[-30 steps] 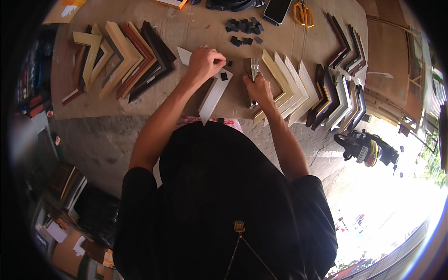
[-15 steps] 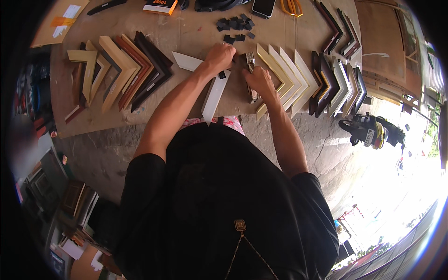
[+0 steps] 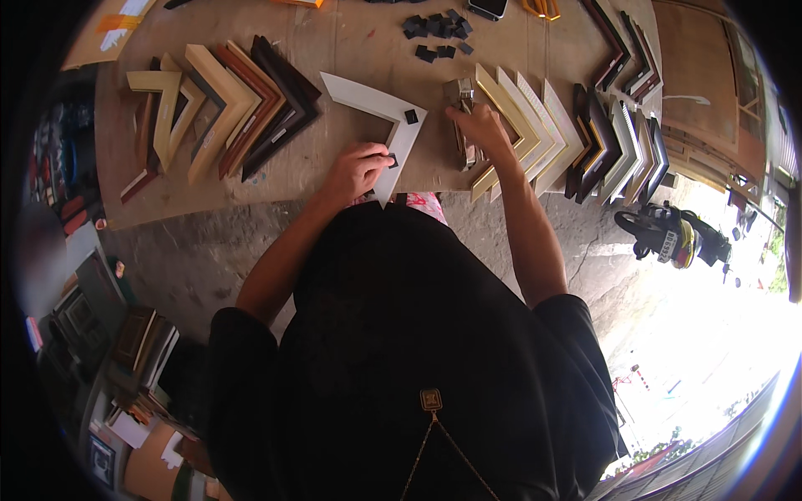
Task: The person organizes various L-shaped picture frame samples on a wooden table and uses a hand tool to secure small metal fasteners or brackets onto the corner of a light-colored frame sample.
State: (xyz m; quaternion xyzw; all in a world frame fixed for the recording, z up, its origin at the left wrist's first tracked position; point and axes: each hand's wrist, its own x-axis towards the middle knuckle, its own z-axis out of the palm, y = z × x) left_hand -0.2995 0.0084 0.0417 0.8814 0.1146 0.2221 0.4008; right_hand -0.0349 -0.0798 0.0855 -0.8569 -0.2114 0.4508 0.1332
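A white L-shaped picture-frame corner sample [image 3: 359,93] lies on the table in front of me, its point to the right. One small black square piece [image 3: 411,116] rests on its corner. My left hand [image 3: 361,171] is closed, pinching another black square [image 3: 393,159] between thumb and fingers at the near arm of the white sample. To the right, my right hand [image 3: 486,132] is wrapped round a silver metal staple gun [image 3: 460,90], which sits on the table; the hand covers part of it.
Small black squares [image 3: 436,27] lie scattered at the far middle of the table [image 3: 276,188]. Rows of frame corner samples stand left [image 3: 230,100] and right [image 3: 535,125]. A phone [image 3: 487,7] and orange-handled tool [image 3: 541,8] are at the far edge. A motorcycle [image 3: 668,234] stands beyond, right.
My left hand has moved nearer to me, from the sample's corner to its near arm, now showing a black square in its fingers. The right hand stays at the staple gun.
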